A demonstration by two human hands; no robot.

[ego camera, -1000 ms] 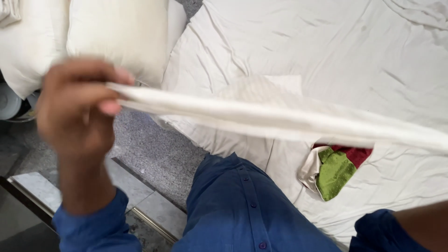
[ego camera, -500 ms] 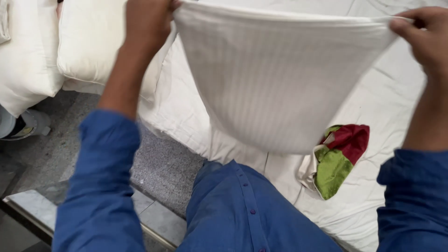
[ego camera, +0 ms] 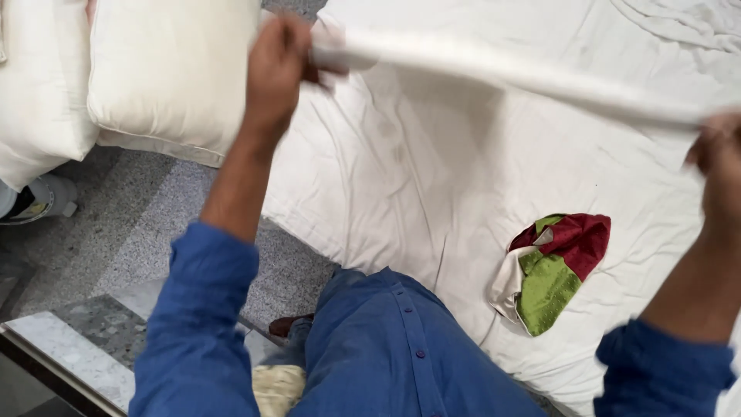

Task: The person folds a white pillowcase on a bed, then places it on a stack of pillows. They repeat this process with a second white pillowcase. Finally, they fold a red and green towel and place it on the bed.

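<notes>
A white cloth (ego camera: 509, 73) is stretched flat and edge-on between my two hands, blurred with motion, above a bed with a white sheet (ego camera: 432, 177). My left hand (ego camera: 279, 66) grips the cloth's left end at the upper middle. My right hand (ego camera: 718, 158) grips the other end at the right edge of the view. Both arms wear blue sleeves.
A crumpled red, green and cream cloth (ego camera: 556, 266) lies on the sheet near my right arm. Two white pillows (ego camera: 166, 77) stand at the upper left. Grey speckled floor (ego camera: 147, 232) runs beside the bed, with a stone ledge (ego camera: 69, 351) at the lower left.
The cloth hung open like a bag between my raised hands; now it is swung up flat and edge-on. My hands have moved apart and the right one lower.
</notes>
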